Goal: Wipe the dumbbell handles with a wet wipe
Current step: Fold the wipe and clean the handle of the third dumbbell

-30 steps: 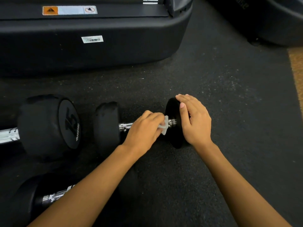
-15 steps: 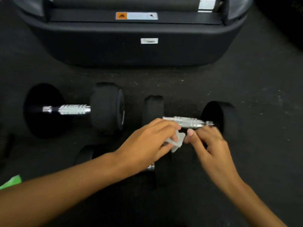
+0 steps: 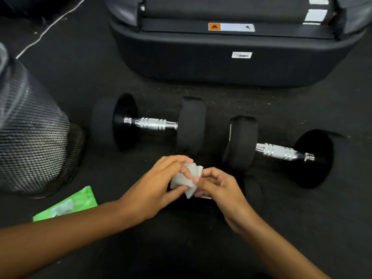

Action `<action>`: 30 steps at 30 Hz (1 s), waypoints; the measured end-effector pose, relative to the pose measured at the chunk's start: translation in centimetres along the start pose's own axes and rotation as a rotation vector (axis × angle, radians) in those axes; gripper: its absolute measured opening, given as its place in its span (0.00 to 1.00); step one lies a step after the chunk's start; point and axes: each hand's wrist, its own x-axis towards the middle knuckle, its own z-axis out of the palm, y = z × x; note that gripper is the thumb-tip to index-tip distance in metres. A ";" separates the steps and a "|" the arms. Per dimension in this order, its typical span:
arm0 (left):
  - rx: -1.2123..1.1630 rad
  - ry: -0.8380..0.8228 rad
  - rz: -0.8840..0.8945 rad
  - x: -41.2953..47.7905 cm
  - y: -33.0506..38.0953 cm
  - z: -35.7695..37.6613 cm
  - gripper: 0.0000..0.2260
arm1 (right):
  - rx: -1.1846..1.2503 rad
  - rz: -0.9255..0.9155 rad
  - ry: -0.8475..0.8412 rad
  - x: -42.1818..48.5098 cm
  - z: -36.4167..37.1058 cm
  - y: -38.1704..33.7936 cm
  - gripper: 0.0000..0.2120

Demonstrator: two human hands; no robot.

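Observation:
Two black dumbbells with chrome handles lie on the dark floor: one (image 3: 155, 124) at centre left, one (image 3: 279, 152) to the right. A third dumbbell (image 3: 252, 190) lies under my hands, mostly hidden. My left hand (image 3: 153, 190) and my right hand (image 3: 221, 188) meet in front of the dumbbells, both pinching a crumpled white wet wipe (image 3: 187, 178). Neither hand touches a handle.
A black mesh bin (image 3: 34, 141) stands at the left. A green wipe packet (image 3: 66, 205) lies on the floor below it, beside my left forearm. A large black machine base (image 3: 221, 63) fills the back, and a white cable (image 3: 50, 27) runs at the upper left.
My left hand has come off the right dumbbell's handle with the wipe, and my right hand left that dumbbell's end to take the wipe too. The view has swung left and pulled back.

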 end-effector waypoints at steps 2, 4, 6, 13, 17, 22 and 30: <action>-0.013 0.016 -0.040 -0.8 -0.9 0.3 0.10 | -0.015 -0.008 0.038 0.4 0.4 0.7 0.02; -0.022 0.062 -0.095 -1.4 -1.7 0.6 0.09 | -0.158 -0.038 0.092 0.8 0.5 1.4 0.03; -0.043 0.135 -0.174 -1.8 -2.5 1.1 0.07 | -0.355 -0.090 0.156 1.2 0.3 2.2 0.06; 0.062 0.312 -0.241 -0.9 -2.9 3.9 0.16 | -1.072 -0.521 0.321 1.9 0.3 4.4 0.06; 0.120 0.401 -0.273 0.4 -3.3 4.3 0.17 | -1.122 -0.536 0.384 2.8 0.2 5.0 0.07; 0.077 0.483 -0.402 1.0 -3.2 5.3 0.21 | -1.095 -0.555 0.405 3.4 1.0 5.4 0.09; 0.209 0.537 -0.356 0.6 -3.3 5.9 0.17 | -1.442 -0.780 0.021 3.2 -0.5 5.0 0.13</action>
